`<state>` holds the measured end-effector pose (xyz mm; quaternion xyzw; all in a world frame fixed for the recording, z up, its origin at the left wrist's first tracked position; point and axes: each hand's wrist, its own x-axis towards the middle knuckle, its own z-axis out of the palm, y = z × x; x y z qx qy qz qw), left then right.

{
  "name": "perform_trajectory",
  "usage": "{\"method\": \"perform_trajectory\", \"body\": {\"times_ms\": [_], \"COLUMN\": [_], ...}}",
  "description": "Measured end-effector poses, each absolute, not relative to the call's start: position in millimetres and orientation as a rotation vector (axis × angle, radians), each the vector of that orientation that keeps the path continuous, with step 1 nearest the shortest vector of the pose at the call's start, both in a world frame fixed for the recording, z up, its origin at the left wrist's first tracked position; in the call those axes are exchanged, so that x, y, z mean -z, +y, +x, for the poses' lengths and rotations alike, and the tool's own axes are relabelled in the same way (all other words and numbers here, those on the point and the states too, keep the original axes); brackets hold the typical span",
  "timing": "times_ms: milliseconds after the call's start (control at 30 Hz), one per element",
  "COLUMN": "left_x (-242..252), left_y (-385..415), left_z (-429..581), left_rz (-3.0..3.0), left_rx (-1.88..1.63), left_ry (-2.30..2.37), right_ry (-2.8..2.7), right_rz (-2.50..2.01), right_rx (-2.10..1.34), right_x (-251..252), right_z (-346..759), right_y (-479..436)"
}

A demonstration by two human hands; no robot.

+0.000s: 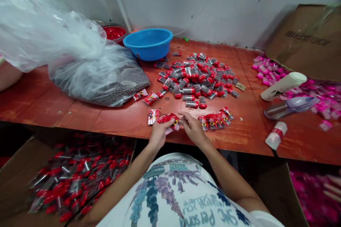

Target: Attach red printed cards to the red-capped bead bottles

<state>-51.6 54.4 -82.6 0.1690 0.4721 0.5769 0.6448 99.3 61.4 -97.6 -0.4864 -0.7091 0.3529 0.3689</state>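
Observation:
My left hand (159, 133) is closed on small red printed packets (170, 120), held just above the table's front edge. At the right edge of these packets, my right hand (193, 129) has its thumb and fingers pinched together; whatever lies between the fingertips is hidden. A row of overlapping red packets (215, 120) lies to the right of my right hand. Another printed packet (153, 116) rests beside my left hand. Farther back is a heap of small clear containers with red caps and dark beads (198, 76). Two more packets (151, 98) lie next to the bag.
A large clear bag of dark beads (106, 78) sits at left, by a blue basin (148, 44). Pink pieces (314, 94), a white bottle (283, 86) and a cardboard box (306, 42) are at right. Below the table, a box holds red-capped containers (77, 177). Another person's hand (333, 188) shows lower right.

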Motion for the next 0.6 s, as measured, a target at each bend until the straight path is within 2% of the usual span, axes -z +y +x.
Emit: {"method": "perform_trajectory", "body": {"times_ms": [67,233,300,467,600], "left_x": [82.7,80.2,78.2,73.3,69.8], "left_y": [55.5,62.6,65.2,69.5,72.3], "left_z": [-55.7,-66.3,-71.4,-81.2,-84.8], "left_rz": [0.349,0.196,0.1,-0.028,-0.108], "left_rx": [-1.36,-1.397,-1.37,-1.304,-1.311], "left_ry": [1.087,1.09,1.077,1.033,1.005], "right_ry": [-1.93,-1.935,-1.971,-2.075,-1.972], "right_rz": [-1.302,-1.946,-2.047,-1.911,-1.669], "right_rx": [-0.848,-0.363,-0.241,-0.179,-0.419], "right_x": [95.4,97.2,99.0,104.5,112.4], "right_z": [102.7,106.9,103.1,88.8,88.8], "right_y": [72.5,113.5,122.2,110.2,94.0]}}
